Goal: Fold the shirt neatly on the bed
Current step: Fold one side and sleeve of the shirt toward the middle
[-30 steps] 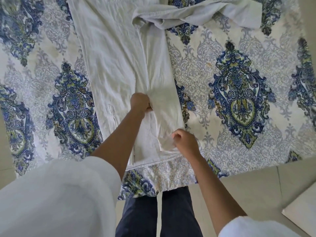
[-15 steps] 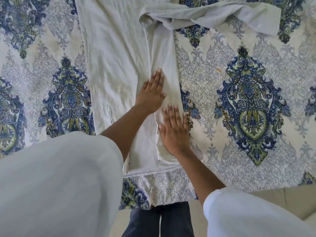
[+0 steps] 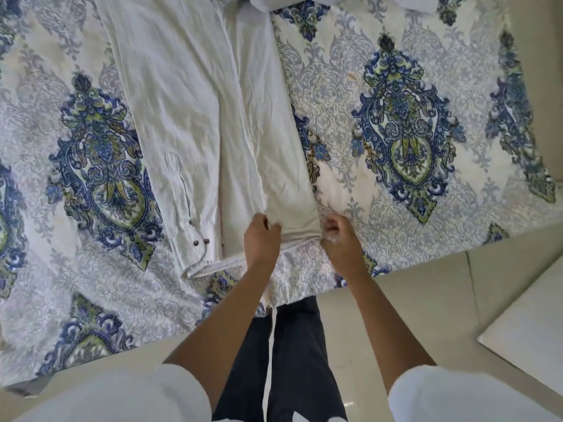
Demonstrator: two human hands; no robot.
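Two hands pinch the near hem corners: left hand, right hand. The shirt lies on the bed, its long axis running away from both grips.

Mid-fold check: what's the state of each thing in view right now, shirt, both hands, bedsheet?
shirt: spread flat lengthwise on the bed, right side folded inward as a long panel, wrinkled.
folded panel: lying on the shirt body, near end pinched at both corners.
left hand: shut on the panel's left corner.
right hand: shut on the panel's right corner.
bedsheet: spread out, hanging over the bed's edge.
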